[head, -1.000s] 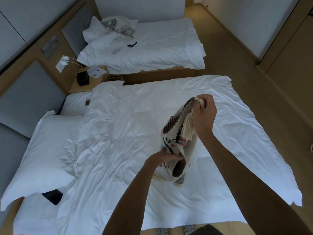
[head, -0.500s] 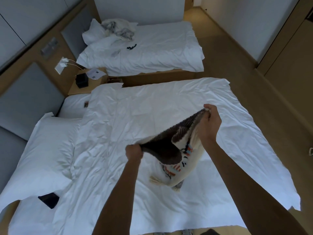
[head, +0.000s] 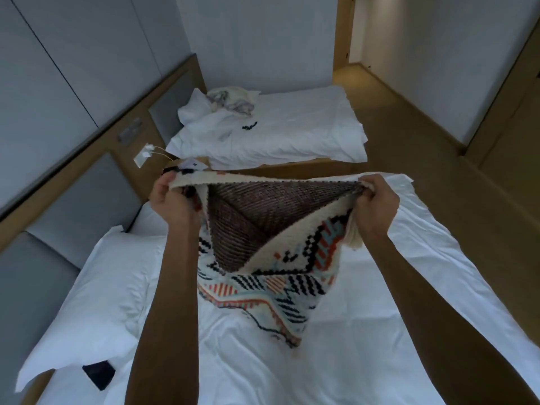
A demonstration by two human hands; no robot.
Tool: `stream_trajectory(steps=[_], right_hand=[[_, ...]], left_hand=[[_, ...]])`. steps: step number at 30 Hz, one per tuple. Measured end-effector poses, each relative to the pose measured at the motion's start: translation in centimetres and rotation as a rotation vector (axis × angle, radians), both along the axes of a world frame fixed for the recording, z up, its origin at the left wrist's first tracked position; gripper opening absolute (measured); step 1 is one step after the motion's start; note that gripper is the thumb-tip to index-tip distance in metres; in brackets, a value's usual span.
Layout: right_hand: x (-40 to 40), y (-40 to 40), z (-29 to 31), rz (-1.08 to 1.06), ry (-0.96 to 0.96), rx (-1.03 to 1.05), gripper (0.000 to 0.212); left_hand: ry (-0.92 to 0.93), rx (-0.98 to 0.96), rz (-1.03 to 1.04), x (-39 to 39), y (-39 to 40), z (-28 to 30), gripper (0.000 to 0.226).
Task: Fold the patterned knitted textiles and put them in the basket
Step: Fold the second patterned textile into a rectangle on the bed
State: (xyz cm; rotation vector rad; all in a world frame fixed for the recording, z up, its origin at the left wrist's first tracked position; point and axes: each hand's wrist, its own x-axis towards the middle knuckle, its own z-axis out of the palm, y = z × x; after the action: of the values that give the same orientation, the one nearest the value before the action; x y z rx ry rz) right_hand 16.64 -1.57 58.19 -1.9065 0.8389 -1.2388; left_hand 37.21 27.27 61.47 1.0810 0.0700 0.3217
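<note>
A cream knitted textile [head: 271, 287] with black, orange and pale blue patterns hangs in the air above the near bed [head: 365, 331]. Its brownish reverse side shows in the upper middle. My left hand [head: 171, 200] grips its top left corner and my right hand [head: 375, 206] grips its top right corner, stretching the upper edge taut between them. The lower tip dangles just over the white duvet. No basket is in view.
A white pillow [head: 96, 293] lies at the left of the near bed, with a dark flat object [head: 98, 374] beside it. A second bed [head: 277, 133] stands beyond, with crumpled cloth [head: 230, 100] at its head. Wooden floor runs along the right.
Both hands rose and spread apart, pulling the bunched textile open and taut at chest height. The view tilted up toward the far bed and doorway.
</note>
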Motion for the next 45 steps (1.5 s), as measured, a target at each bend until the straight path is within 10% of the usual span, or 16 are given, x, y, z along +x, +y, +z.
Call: stream_trajectory(steps=[7,14,22,28,38,45], right_hand=[[-0.1,0.2,-0.2,0.027,-0.048,0.038,0.028],[1.8,1.4,-1.4,0.020,-0.007,0.054,0.041],[5.4,2.5,-1.8,0.134,-0.032,-0.035,0.025],[5.5,3.8,-4.7,0.082,0.098,0.026,0.042],[8.1,8.4,-2.0,0.483,0.105,-0.024,0.044],[5.9,8.7,-2.2,0.540,0.145,0.152,0.035]], left_hand=[[0.282,0.803,0.080,0.8,4.4,-1.5,0.015],[0.498,0.297,-0.228,2.0,6.0,-6.9,0.033],[0.271,0.190,-0.196,6.4,4.7,-8.5,0.046],[-0.205,1.002,-0.137,8.4,4.6,-8.9,0.051],[-0.403,1.195,-0.945,-3.1,-5.4,-9.8,0.095],[-0.423,1.133,-0.815,-4.8,-8.8,-9.8,0.027]])
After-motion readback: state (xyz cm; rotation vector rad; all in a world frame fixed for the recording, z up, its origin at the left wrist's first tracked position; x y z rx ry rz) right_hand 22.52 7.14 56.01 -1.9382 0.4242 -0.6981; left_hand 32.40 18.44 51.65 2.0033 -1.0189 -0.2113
